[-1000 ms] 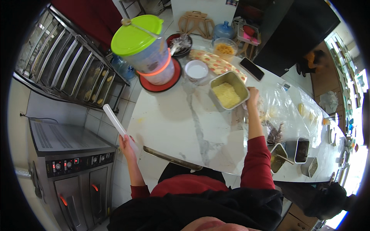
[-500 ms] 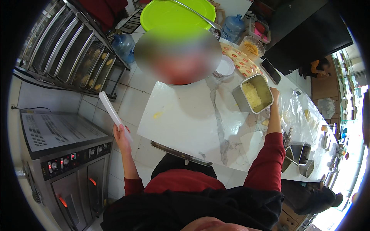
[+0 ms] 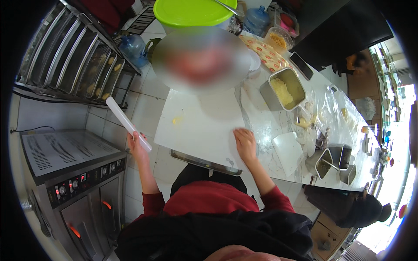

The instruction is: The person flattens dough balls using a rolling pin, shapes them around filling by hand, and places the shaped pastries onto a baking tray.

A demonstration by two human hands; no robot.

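Note:
My left hand [image 3: 137,143] is closed round the lower part of a long, narrow white bar [image 3: 124,119], held tilted beyond the table's left edge. What the bar is made of does not show. My right hand [image 3: 245,143] rests palm down on the marble-patterned table [image 3: 200,130], fingers loosely bent and nothing visible in them. Ahead and to its right stands a rectangular metal tin [image 3: 271,98] with pale yellow shreds [image 3: 282,91] inside. A flat pale sheet [image 3: 288,152] lies right of that hand. Left of it is a small yellow smear [image 3: 177,119].
A blurred patch covers the table's far middle. Behind it sits a tub with a lime-green lid [image 3: 191,11]. A phone [image 3: 301,65], clear plastic bags [image 3: 326,117] and metal containers [image 3: 324,163] line the right side. An oven [image 3: 72,152] and tray rack [image 3: 69,56] stand left.
My right hand has left the metal tin's right side and moved left and nearer, down onto the tabletop. My left hand still holds the white bar. The view has shifted slightly.

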